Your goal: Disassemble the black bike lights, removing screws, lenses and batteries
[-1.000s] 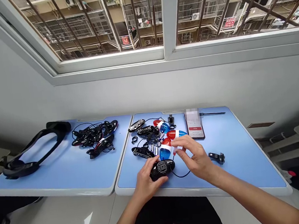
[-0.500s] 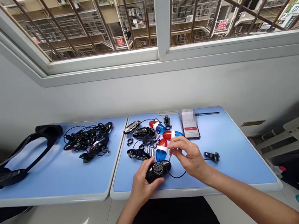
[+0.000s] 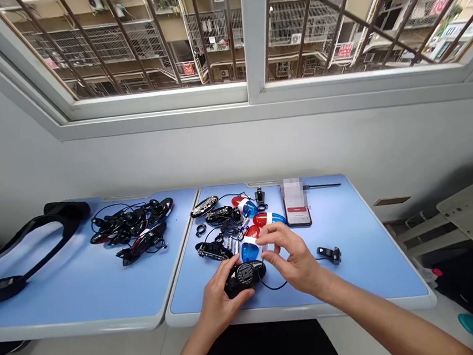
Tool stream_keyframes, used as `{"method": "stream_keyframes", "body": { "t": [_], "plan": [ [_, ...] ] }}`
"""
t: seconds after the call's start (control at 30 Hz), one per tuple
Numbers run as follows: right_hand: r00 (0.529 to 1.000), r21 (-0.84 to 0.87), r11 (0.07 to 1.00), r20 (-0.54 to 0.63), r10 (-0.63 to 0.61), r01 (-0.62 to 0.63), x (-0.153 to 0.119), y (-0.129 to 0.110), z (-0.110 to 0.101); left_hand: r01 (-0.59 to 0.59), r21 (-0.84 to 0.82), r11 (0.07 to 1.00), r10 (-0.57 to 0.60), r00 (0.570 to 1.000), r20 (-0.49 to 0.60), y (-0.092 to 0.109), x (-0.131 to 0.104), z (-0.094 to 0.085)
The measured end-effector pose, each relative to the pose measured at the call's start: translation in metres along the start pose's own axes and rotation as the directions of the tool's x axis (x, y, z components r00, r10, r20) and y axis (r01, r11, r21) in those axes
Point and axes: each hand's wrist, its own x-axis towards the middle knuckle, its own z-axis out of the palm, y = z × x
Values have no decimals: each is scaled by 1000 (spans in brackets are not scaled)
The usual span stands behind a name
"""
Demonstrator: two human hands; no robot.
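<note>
My left hand is closed around the sides of a black oval housing, which rests near the front edge of the table and shows a round ribbed disc on top. Just above its right end, thumb and index finger of my right hand come together in a pinch; what lies between them is too small to make out. A thin black cable loops beside the housing, passing under my right hand. To the right lies a black clamp-like piece. Behind the housing sits a red-and-blue cover, partly hidden by my fingers.
More red-and-blue covers, open black housings, batteries and a black ring lie behind my hands. A phone is at the back. On the left table are cabled black units and a black looped frame.
The view has shifted slightly, so the tables sit a little lower and further left. My left hand stays on the housing. My right fingertips have shifted slightly, still close above its right end.
</note>
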Motion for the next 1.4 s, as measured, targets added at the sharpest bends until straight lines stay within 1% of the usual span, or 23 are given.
{"method": "stream_keyframes", "body": {
  "t": [0.1,0.23,0.3,0.4,0.5,0.57,0.67,0.73,0.83,0.9,1.0,1.07,1.13,1.23,1.3,1.4],
  "plan": [
    [1000,-5,1000,-18,-2,2,0,-2,-2,10,-5,1000,-10,1000,-2,1,0,0],
    [1000,2,1000,16,21,-21,-1,-2,-2,6,7,1000,-6,1000,0,2,0,-1],
    [1000,-23,1000,-4,15,-15,-1,-1,-1,4,16,1000,-4,1000,1,2,0,-1],
    [999,-78,997,-44,-26,22,-2,0,-2,5,28,1000,-5,1000,-7,0,-1,-1],
    [998,-62,996,9,-65,65,0,-1,-3,6,25,1000,-6,1000,-17,-1,-1,1],
    [997,-61,996,38,-67,69,1,-2,-3,-2,14,1000,2,1000,-20,-1,-1,1],
    [1000,-84,996,-2,-30,30,1,-3,-2,-13,3,1000,13,1000,-16,0,-1,0],
    [1000,-57,998,-15,-3,2,1,-5,-1,-13,5,1000,13,1000,-12,0,-1,0],
    [998,10,999,46,47,-48,3,-8,-2,-9,10,1000,9,1000,-2,0,0,-1],
    [995,19,997,64,73,-74,4,-8,-3,-10,3,1000,10,1000,-1,-1,0,-1],
    [995,2,995,-7,98,-98,2,-5,-1,-4,-17,1000,3,1000,-20,-1,0,-1],
    [988,13,990,-55,144,-144,0,-3,0,11,-28,1000,-12,999,-30,0,0,-1],
    [985,30,986,-43,168,-166,-2,-3,1,29,-35,999,-30,999,-31,0,-1,-1],
    [995,27,994,-3,103,-103,-4,-5,0,43,-39,998,-44,999,-28,-1,-1,-1],
    [999,-26,999,-25,38,-38,-5,-5,-2,46,-32,998,-47,998,-31,-1,-2,-1],
    [997,-89,996,-66,-32,26,-4,-3,-4,50,-25,998,-51,998,-38,-1,-2,0]
  ]
}}
